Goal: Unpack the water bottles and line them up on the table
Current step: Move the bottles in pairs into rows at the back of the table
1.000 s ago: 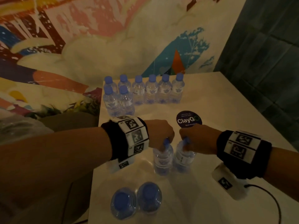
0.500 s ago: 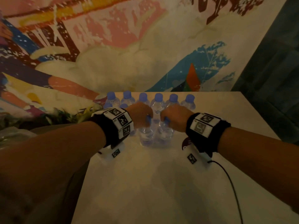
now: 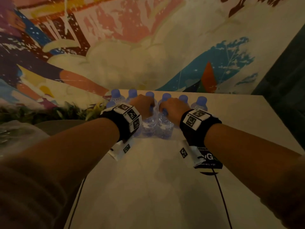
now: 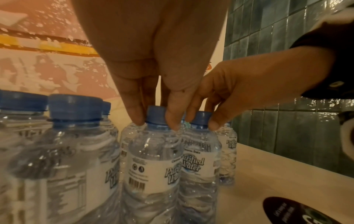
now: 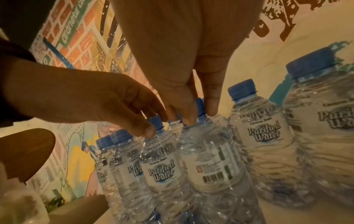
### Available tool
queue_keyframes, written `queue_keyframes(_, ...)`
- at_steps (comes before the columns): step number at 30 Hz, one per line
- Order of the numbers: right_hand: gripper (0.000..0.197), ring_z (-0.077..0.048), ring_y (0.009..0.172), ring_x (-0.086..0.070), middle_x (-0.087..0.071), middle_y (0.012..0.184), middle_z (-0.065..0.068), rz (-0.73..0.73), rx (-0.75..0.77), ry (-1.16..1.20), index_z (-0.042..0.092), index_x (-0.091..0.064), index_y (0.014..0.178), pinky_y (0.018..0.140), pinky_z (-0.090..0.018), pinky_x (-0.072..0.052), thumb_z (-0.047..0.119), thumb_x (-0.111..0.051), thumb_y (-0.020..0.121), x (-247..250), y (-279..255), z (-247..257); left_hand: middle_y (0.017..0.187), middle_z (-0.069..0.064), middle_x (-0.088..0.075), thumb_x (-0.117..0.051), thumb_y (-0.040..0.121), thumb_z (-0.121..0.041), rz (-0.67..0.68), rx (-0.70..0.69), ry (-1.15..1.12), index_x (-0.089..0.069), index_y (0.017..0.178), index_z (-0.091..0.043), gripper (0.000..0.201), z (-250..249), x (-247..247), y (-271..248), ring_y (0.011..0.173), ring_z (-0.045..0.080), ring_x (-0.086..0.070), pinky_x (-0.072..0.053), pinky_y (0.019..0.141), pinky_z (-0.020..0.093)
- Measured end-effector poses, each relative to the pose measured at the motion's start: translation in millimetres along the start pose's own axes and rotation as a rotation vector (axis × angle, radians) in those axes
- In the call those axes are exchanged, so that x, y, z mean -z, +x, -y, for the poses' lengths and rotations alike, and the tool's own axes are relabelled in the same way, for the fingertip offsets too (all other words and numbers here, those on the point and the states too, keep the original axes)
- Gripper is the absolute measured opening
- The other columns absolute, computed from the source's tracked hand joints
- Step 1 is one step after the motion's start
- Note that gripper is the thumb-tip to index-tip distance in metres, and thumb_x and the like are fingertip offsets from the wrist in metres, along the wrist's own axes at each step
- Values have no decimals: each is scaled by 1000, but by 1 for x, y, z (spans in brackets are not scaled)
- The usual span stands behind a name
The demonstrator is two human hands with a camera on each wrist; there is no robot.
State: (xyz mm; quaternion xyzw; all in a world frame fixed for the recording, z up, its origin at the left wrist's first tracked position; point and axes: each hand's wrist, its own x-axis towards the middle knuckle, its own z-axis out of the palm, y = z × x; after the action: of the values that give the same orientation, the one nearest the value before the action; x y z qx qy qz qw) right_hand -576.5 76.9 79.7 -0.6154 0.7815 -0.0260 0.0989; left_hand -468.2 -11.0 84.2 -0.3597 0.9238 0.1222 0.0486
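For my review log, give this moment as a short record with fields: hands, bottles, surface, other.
left hand: pinches the cap of one bottle
right hand: pinches the cap of the neighbouring bottle
both bottles: upright, side by side, in front of the back row
surface: white table
other: dark round sticker near right wrist

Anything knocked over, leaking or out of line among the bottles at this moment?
Nothing stands out. The left hand and right hand each pinch a capped, upright bottle beside the row on the table. No spill visible.
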Motion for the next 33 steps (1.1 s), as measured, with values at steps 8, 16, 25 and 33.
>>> queue_keyframes(8,44,-38,118,-48,-46,132,-18,-74,65,99,15,-49,128,101,-49,-40,15,-59,85,-2,-26,-8,129,10,-54,-61,84,-19,-93,-129,-96,-50,125,-10,43,0,14,-57,121,29,-50,-34,95,32)
queue_keyframes(16,48,-23,134,-34,-37,143,-7,-16,50,292,19,-46,132,108,-27,-26,21,-63,87,-15,-153,9,136,-10,-48,-57,89,-20,28,-82,-284,-45,128,-36,44,66,7,-190,109,10,-48,-33,96,24)
queue_keyframes(25,59,26,118,-28,-23,132,41,363,104,675,51,-30,129,86,10,-24,40,-65,83,-62,-284,118,128,-42,-41,-48,69,-4,507,-206,-770,-40,115,-62,75,102,-72,-337,120,-25,-34,-29,106,20)
queue_keyframes(33,32,-12,103,-52,-56,117,-4,134,-67,830,16,-47,119,70,5,-38,20,-60,90,-104,-283,177,124,-2,-47,-57,90,-8,259,-216,-918,-38,127,-18,43,77,-109,-346,107,-2,-50,-39,80,-7)
